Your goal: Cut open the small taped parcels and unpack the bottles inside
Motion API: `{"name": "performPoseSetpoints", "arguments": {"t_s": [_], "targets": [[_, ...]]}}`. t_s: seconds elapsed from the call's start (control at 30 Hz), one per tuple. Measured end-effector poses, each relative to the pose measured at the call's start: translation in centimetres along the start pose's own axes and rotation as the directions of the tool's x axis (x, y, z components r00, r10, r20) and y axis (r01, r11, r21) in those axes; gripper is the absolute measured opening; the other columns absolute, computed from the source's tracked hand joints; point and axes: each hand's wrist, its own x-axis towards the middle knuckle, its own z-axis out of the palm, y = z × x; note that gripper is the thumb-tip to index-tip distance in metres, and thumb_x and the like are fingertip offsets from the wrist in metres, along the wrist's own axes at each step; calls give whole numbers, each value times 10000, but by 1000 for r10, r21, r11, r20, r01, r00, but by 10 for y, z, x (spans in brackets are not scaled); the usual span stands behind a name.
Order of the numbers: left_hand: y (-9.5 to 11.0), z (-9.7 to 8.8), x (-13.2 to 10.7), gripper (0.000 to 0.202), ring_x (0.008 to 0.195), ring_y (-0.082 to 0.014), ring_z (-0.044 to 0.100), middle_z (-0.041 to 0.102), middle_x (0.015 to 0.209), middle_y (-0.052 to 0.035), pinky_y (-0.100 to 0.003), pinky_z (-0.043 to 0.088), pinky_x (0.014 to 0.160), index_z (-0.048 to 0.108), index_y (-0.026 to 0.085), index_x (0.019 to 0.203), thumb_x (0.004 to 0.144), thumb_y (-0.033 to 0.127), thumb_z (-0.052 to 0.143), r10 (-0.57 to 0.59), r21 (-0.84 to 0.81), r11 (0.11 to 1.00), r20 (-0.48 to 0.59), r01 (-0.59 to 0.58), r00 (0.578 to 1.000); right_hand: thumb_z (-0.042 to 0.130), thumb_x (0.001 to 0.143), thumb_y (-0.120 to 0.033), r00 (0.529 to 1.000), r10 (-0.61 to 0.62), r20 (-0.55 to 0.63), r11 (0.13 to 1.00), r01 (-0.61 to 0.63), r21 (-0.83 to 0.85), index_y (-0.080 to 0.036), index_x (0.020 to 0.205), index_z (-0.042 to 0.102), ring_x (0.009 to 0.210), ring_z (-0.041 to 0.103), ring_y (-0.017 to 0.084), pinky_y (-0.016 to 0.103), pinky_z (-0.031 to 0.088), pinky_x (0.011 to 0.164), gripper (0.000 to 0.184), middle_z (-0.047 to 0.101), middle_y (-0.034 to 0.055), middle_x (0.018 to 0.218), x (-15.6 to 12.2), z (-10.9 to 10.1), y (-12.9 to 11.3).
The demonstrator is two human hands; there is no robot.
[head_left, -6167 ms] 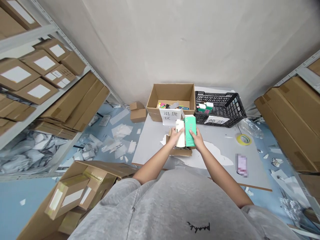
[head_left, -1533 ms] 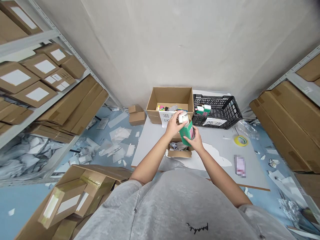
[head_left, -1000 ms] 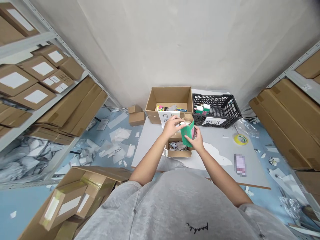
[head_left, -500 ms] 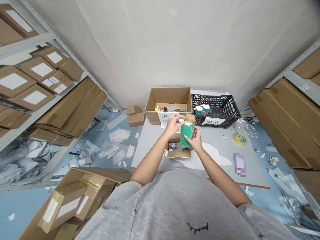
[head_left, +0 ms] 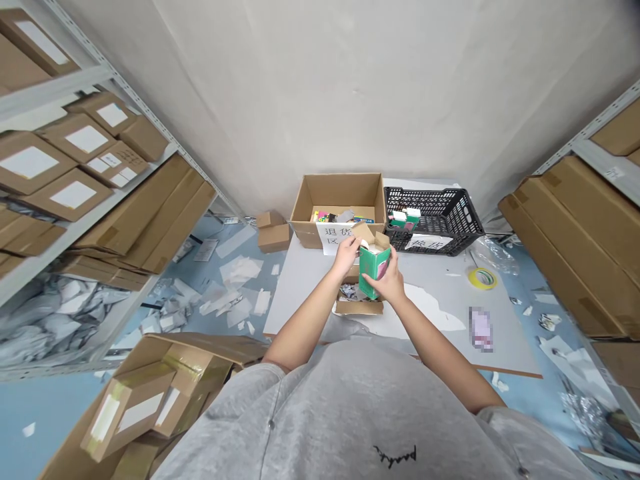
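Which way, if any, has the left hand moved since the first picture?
Yes: the left hand has moved upward in the view, towards the carton sign, and now overlaps its lower right part.

The carton (head_left: 370, 273) was green with a pink patch, its flaps (head_left: 363, 233) brown. The sign (head_left: 333, 240) was white with black characters, the crate (head_left: 467, 225) black and latticed, the tape roll (head_left: 475, 283) yellow. The shirt (head_left: 340, 407) was mottled grey with black script, the floor (head_left: 45, 397) light blue.
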Motion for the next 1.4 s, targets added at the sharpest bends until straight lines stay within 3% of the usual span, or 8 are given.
{"name": "performPoseSetpoints", "arguments": {"t_s": [0.17, 0.33, 0.47, 0.6, 0.7, 0.83, 1.23, 1.4], "targets": [[-4, 5, 5, 335, 735, -140, 586, 619, 768, 3, -239, 489, 695, 588, 185, 797, 901, 493, 668, 15, 90, 996, -52, -10, 999, 841, 697, -577, 999, -37, 30, 997, 35, 62, -195, 1631, 127, 1252, 643, 426, 519, 564, 929, 1236, 510, 250, 1522, 4, -7, -2], [-7, 7, 12, 298, 691, -146, 574, 595, 701, 11, -248, 492, 667, 588, 186, 751, 925, 422, 637, 91, 203, 976, -72, -75, 993, 824, 717, -558, 997, -67, 46, 996, 64, 57, -226, 1553, 265, 1061, 716, 371, 467, 574, 845, 1058, 629, 197, 1380, 7, -15, -2], [-2, 4, 17, 166, 818, -175, 653, 706, 857, -25, -295, 543, 789, 706, 180, 915, 918, 318, 612, 243, 234, 938, 87, -257, 966, 785, 746, -571, 1000, -14, -1, 999, 14, -29, -214, 1507, 325, 925, 728, 362, 452, 568, 770, 958, 699, 170, 1224, 6, -15, -3], [8, -1, 17, 261, 1131, -226, 674, 750, 1152, -74, -391, 507, 1054, 772, 204, 1086, 930, 250, 567, 353, 337, 823, 327, -457, 877, 736, 785, -578, 999, -21, -27, 997, 19, -81, -198, 1517, 314, 935, 728, 367, 443, 564, 752, 927, 693, 180, 1244, 6, -14, -4], [15, -4, 10, 332, 1270, -229, 627, 710, 1308, -70, -418, 446, 1155, 758, 234, 1204, 985, 253, 510, 352, 436, 713, 454, -549, 818, 706, 802, -590, 999, -17, -42, 992, 11, -125, -173, 1558, 269, 952, 727, 379, 446, 563, 753, 968, 687, 200, 1269, 8, -14, -5], [19, -1, -2, 398, 1357, -240, 569, 618, 1456, -66, -420, 421, 1186, 652, 281, 1392, 1038, 399, 514, 321, 522, 603, 532, -603, 783, 676, 815, -618, 998, 18, -64, 985, -29, -172, -130, 1601, 206, 943, 727, 395, 445, 561, 738, 1038, 694, 228, 1263, 11, -14, -9], [10, 6, 2, 459, 1302, -235, 588, 665, 1317, -94, -418, 421, 1174, 733, 253, 1278, 1082, 492, 394, 361, 480, 688, 424, -544, 830, 683, 827, -539, 997, -15, -74, 980, -1, -201, -167, 1660, 128, 973, 734, 402, 471, 578, 774, 1068, 595, 234, 1461, 13, -16, -22], [12, 5, -2, 418, 1344, -245, 562, 612, 1400, -86, -422, 412, 1184, 730, 272, 1292, 1071, 475, 441, 337, 497, 669, 458, -552, 822, 682, 828, -507, 995, -29, -91, 982, 11, -188, -189, 1657, 162, 1018, 720, 391, 460, 583, 783, 1029, 562, 212, 1501, 16, -17, -23]]}}
